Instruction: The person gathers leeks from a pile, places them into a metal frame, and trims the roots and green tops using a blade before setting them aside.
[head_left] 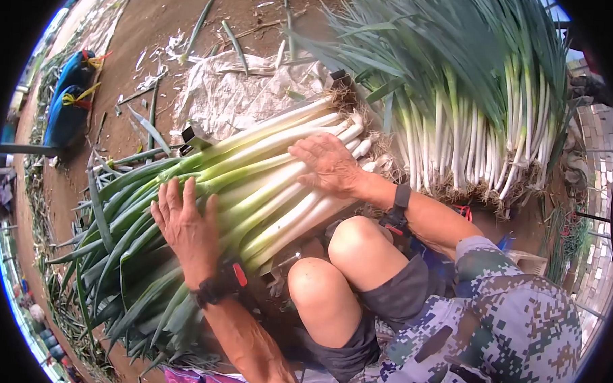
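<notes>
A thick bundle of long green onions [273, 183] lies in front of my knees, white stems and roots toward the right, green leaves toward the left. My left hand [187, 228] rests on the green part with its fingers spread. On the white stems near the root end lies my right hand [324, 165], palm down, its fingers stretched out over them. Neither hand is wrapped round a stem. Dark brackets [195, 139] stick out at the far side of the bundle.
A large pile of green onions [457, 129] stands at the upper right, roots toward me. A whitish woven sheet [222, 94] lies on the brown ground beyond the bundle. Blue bundles [70, 102] with yellow and red ties are at the left. Loose leaves litter the ground.
</notes>
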Tool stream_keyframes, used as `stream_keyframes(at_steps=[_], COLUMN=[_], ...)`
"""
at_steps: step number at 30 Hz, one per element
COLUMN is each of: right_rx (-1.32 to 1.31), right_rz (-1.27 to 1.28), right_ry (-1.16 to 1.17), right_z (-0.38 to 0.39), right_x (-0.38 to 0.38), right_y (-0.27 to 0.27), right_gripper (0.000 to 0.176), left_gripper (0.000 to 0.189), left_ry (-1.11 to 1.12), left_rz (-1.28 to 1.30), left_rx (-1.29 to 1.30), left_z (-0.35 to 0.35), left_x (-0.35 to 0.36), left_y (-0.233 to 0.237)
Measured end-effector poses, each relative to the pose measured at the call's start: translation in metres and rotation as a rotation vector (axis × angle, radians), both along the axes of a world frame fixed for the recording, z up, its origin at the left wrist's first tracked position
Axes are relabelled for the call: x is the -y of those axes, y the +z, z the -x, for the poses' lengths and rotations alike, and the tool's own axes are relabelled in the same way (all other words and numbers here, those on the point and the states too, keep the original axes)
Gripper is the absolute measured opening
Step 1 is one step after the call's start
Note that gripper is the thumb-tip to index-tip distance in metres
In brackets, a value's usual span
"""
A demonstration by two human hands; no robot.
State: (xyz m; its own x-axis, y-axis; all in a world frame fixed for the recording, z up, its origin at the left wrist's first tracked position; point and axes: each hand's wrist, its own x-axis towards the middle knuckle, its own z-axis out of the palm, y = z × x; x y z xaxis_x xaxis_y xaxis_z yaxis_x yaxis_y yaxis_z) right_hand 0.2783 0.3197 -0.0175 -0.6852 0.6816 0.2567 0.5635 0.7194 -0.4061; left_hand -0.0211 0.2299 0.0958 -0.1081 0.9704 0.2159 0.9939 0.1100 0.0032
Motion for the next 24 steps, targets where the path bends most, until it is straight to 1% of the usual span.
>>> stream_keyframes(at_steps=[1, 4, 5, 8, 9, 10, 12, 13, 15, 16, 18, 19, 20, 22, 24], right_rx=[-0.027, -0.073, -0.121, -0.028, -0.032, -0.009, 0.028, -0.017, -0.016, -0.019, -0.062, -0.035, -0.063, -0.062, -0.141], right_rz=[0.005, 0.022, -0.003, 0.097, 0.113, 0.135, 0.175, 0.106, 0.11, 0.124, 0.054, 0.071, 0.07, 0.072, 0.087], right_ry=[-0.007, -0.039, -0.05, -0.076, -0.108, -0.123, -0.139, -0.145, -0.162, -0.174, -0.229, -0.252, -0.21, -0.198, -0.243], right_z=[-0.009, -0.006, -0.006, -0.02, -0.042, -0.04, -0.035, -0.032, -0.032, -0.044, -0.043, -0.035, -0.036, -0.035, -0.033], right_x=[0.0, -0.001, -0.001, -0.005, -0.009, -0.015, -0.021, -0.021, -0.02, -0.017, -0.016, -0.019, -0.024, -0.022, -0.017], right_y=[0.002, 0.004, 0.005, 0.013, 0.013, 0.009, 0.006, 0.005, 0.013, 0.02, 0.006, 0.009, 0.006, 0.005, 0.012], right_gripper=[0.066, 0.064, 0.063, 0.062, 0.059, 0.058, 0.056, 0.053, 0.045, 0.041, 0.029, 0.022, 0.022, 0.019, 0.017], left_gripper=[0.049, 0.047, 0.045, 0.046, 0.048, 0.048, 0.048, 0.048, 0.045, 0.042, 0.042, 0.042, 0.042, 0.041, 0.041], left_ry=[-0.012, 0.012, -0.023, 0.021, 0.045, 0.004, -0.014, -0.03, -0.031, -0.043, -0.102, -0.098, -0.102, -0.091, -0.082], left_rz=[0.025, 0.148, 0.07, 0.192, 0.195, 0.09, 0.07, 0.07, 0.095, 0.068, 0.033, 0.024, 0.018, 0.014, -0.02], left_rx=[-0.013, 0.066, 0.052, 0.053, 0.064, 0.062, 0.084, 0.084, 0.106, 0.112, 0.15, 0.161, 0.171, 0.187, 0.189], left_z=[-0.012, -0.011, -0.013, -0.034, -0.057, -0.06, -0.058, -0.056, -0.048, -0.057, -0.053, -0.049, -0.048, -0.042, -0.038], left_x=[-0.006, -0.011, -0.011, 0.013, 0.027, 0.036, 0.041, 0.038, 0.032, 0.034, 0.033, 0.032, 0.029, 0.031, 0.034], left_y=[0.001, 0.011, 0.008, 0.026, 0.024, 0.013, 0.009, 0.007, 0.006, 0.013, 0.006, 0.006, 0.002, -0.004, -0.013])
